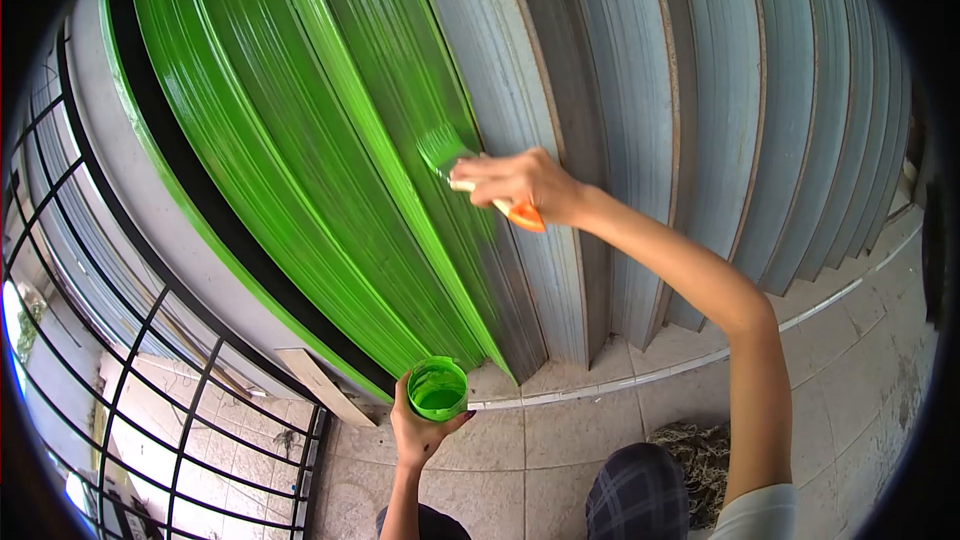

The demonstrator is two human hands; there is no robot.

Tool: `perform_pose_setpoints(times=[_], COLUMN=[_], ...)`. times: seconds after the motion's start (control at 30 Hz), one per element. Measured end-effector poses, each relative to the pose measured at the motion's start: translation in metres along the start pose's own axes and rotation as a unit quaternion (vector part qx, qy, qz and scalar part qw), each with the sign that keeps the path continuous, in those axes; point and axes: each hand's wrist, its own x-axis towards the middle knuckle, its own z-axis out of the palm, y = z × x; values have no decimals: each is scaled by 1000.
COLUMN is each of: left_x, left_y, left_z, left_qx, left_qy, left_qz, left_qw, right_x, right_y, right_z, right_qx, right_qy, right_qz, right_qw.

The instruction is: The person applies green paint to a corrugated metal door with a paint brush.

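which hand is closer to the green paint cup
Left. The left hand grips the green paint cup from below. The right hand is well above it, holding the paintbrush against the folding shutter.

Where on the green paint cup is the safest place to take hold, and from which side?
Grip the green paint cup round its side wall, coming from below and behind, as the left hand does now. It stands upright with an open top and wet paint inside, so fingers should stay off the rim and the cup stay level. The right hand has the brush.
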Motion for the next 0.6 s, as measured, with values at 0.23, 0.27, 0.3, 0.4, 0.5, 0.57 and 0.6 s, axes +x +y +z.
perform_pose_setpoints(times=[0.23,0.27,0.3,0.4,0.5,0.57,0.6], left_x=[-1,-1,-1,-1,-1,-1,-1], left_y=[-15,-14,-11,-8,-3,-6,-8], left_z=[-2,-3,-3,-2,-2,-1,-1], left_qx=[41,39,36,10,0,-9,-2], left_qy=[13,13,13,6,-4,-8,-6], left_qz=[26,27,28,13,2,-3,4], left_qw=[999,999,999,1000,1000,1000,1000], right_x=[-110,-97,-81,7,60,66,65], right_y=[-55,-51,-39,-3,15,29,32], right_z=[54,49,42,-13,-55,-62,-62], right_qx=[42,41,42,34,-21,-24,-15], right_qy=[-264,-274,-231,-196,-104,15,71], right_qz=[4,-10,-19,9,49,-8,-18], right_qw=[964,961,972,980,993,1000,997])
